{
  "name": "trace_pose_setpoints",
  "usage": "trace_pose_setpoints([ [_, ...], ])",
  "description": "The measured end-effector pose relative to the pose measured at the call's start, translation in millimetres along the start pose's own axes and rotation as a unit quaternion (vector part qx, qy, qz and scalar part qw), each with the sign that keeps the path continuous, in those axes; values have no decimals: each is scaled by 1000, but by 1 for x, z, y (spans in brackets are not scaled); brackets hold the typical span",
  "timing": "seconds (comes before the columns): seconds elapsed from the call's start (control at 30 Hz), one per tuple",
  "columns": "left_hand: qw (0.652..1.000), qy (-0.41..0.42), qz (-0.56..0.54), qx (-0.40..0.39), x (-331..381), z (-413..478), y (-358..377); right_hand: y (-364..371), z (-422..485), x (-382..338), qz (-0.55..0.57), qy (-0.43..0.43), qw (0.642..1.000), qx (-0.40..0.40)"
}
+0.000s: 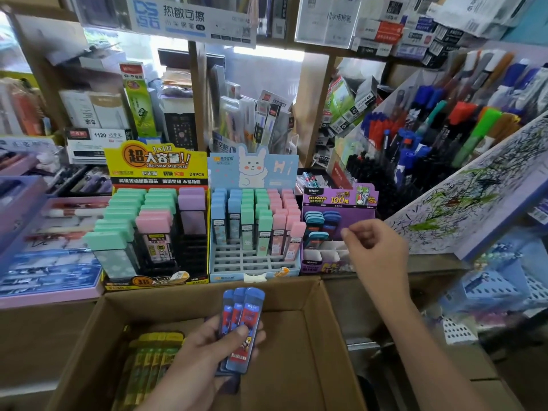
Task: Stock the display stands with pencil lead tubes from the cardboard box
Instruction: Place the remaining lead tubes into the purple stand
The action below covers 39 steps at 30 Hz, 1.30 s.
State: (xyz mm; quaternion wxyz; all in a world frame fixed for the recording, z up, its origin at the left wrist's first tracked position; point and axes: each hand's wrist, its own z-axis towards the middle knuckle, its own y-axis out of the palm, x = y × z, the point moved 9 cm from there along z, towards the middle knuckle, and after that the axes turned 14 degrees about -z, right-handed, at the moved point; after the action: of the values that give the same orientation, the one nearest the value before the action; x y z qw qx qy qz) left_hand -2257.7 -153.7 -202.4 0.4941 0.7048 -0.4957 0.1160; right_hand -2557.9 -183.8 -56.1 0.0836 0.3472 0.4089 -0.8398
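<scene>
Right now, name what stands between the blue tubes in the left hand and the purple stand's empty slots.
Only the right hand, which hovers over the empty front slots of the purple stand. Otherwise open air lies between them and the blue tubes, held by the left hand above the cardboard box.

Coloured markers stand racked above a scribbled paper.

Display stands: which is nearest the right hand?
The purple stand, rightmost of three; the right hand is beside it. Yellow stand and blue stand sit further left.
</scene>
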Motion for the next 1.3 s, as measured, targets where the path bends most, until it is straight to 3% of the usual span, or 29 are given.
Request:
trace_pose_setpoints([
  [0.17,1000,7,0,-4,2,-1,0,12,-51,-18,108,39,992,-59],
  [0.27,1000,6,-6,-4,1,-2,0,55,-90,-26,175,80,962,-192],
  [0.4,1000,10,-7,-12,3,-4,2,106,-141,-31,200,119,893,-384],
  [0.5,1000,16,-9,-14,3,-3,1,113,-151,-34,190,104,873,-436],
  [0.87,997,-5,-61,43,-6,3,-14,100,-139,-31,257,132,882,-372],
  [1.1,996,-8,-79,29,-5,3,-11,56,-104,-26,323,131,908,-233],
  [1.3,996,-13,-86,24,-2,4,-10,-2,-50,-3,297,102,944,-100],
])
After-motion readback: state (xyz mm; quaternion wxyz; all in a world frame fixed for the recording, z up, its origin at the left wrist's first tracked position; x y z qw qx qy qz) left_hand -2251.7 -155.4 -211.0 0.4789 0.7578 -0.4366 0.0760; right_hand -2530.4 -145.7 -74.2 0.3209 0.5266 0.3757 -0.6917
